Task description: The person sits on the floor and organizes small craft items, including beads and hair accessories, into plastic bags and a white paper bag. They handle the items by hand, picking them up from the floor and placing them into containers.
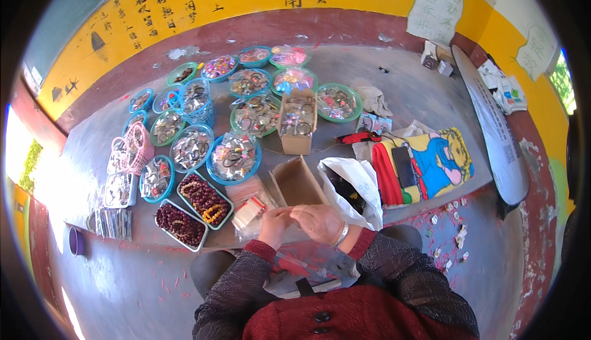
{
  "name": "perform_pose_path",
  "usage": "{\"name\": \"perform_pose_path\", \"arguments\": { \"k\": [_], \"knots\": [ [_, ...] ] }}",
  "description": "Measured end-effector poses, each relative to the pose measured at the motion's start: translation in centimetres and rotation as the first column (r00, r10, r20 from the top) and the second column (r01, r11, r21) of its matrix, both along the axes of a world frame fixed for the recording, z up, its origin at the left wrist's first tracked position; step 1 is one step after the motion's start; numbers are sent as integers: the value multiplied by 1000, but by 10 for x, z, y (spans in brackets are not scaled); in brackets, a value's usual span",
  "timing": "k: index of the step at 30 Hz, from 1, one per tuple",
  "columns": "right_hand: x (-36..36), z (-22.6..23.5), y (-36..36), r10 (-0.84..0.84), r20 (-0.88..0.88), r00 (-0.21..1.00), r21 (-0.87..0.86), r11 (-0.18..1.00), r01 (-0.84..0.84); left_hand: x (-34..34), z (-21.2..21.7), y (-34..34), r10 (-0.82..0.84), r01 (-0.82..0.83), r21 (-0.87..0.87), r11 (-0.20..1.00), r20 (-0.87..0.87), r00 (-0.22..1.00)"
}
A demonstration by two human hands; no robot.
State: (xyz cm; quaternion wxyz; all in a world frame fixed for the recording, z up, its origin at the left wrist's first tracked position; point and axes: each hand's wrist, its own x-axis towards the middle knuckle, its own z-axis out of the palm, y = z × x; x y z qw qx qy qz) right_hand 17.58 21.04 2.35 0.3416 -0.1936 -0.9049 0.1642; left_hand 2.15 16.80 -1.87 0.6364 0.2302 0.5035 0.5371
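Note:
My left hand (275, 225) and my right hand (319, 223) meet in front of me, just at the near edge of an open cardboard box (297, 183). Their fingers are drawn together, tips touching or nearly so; whatever may be between them is too small to make out. A silver bracelet (342, 235) circles my right wrist. Below the hands, a clear plastic bag (308, 267) with something reddish showing through lies across my lap. Beside my left hand are a stack of clear small bags (251, 189) and a pale packet with a red mark (249, 212).
Two trays of dark red bead bracelets (180, 224) (205, 200) lie to the left. Behind stand several basins of packaged trinkets (234, 157) and a filled cardboard box (298, 121). On the right are a white bag (351, 186), a colourful towel (431, 164) and a phone (404, 166).

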Motion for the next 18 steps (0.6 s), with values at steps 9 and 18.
{"name": "perform_pose_path", "arguments": {
  "k": [9,18],
  "knots": [
    [3,-6,-1,-113,382,917,57,993,99,1,-7,-1,-113,155,43,987,-494,862],
    [2,-3,-1,-33,546,837,-48,996,71,6,-37,0,23,87,165,982,-568,822]
  ]
}}
